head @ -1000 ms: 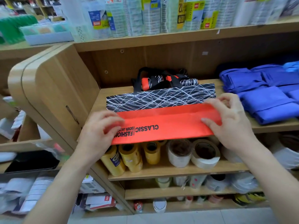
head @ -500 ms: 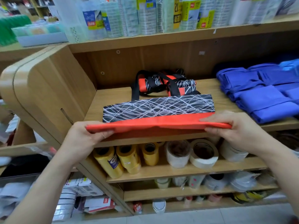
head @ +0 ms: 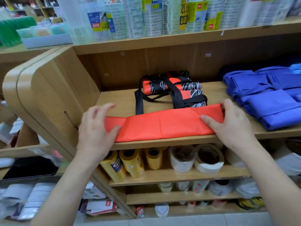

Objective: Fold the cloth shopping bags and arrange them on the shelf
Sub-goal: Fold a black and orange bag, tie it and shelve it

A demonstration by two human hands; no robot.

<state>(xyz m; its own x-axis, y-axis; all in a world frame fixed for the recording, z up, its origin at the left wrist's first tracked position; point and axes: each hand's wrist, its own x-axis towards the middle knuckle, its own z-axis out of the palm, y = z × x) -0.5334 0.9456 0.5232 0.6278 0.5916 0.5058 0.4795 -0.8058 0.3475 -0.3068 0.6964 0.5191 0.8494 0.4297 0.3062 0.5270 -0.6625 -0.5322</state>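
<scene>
Folded over since a moment ago, the orange shopping bag (head: 162, 124) is hiding its patterned panel. The left hand (head: 94, 132) is pressing its thumb on the strip's left end, fingers lifted loose and blurred; the right hand (head: 234, 126) is pinching the right end. It's lying along the shelf board (head: 123, 101) front edge. Black straps (head: 140, 101) are trailing from orange-and-black folded bags (head: 187, 90) just behind, and blue folded bags (head: 273, 105) are crowding the right.
</scene>
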